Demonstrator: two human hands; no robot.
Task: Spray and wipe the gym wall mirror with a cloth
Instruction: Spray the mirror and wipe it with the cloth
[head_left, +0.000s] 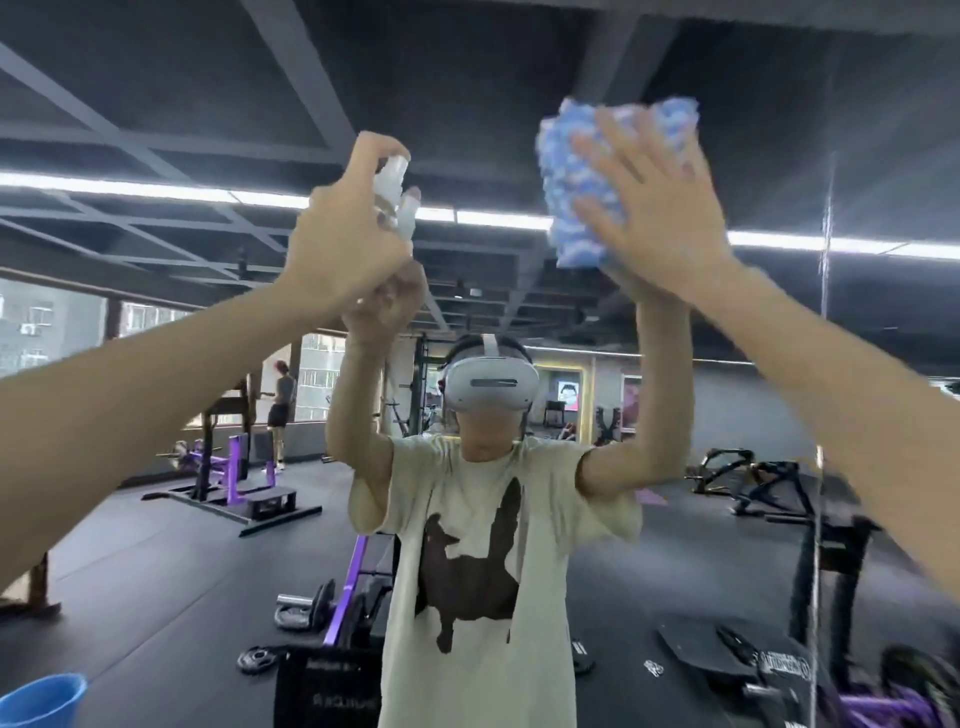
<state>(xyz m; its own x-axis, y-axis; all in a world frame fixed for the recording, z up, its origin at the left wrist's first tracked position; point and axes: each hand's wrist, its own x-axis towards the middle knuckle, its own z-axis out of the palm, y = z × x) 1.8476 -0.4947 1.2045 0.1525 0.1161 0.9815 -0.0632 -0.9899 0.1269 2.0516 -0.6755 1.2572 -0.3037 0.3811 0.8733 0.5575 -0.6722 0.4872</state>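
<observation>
The wall mirror (519, 78) filled the view, with a vertical seam running down its right side. A blue-and-white nubby cloth (571, 171), bunched into a rough rectangle, lay flat against the glass high up, pressed there under the spread fingers of the right hand (660, 208). To its left, a small white spray bottle (392, 189) stood upright, gripped in the left hand (348, 234) near the glass.
</observation>
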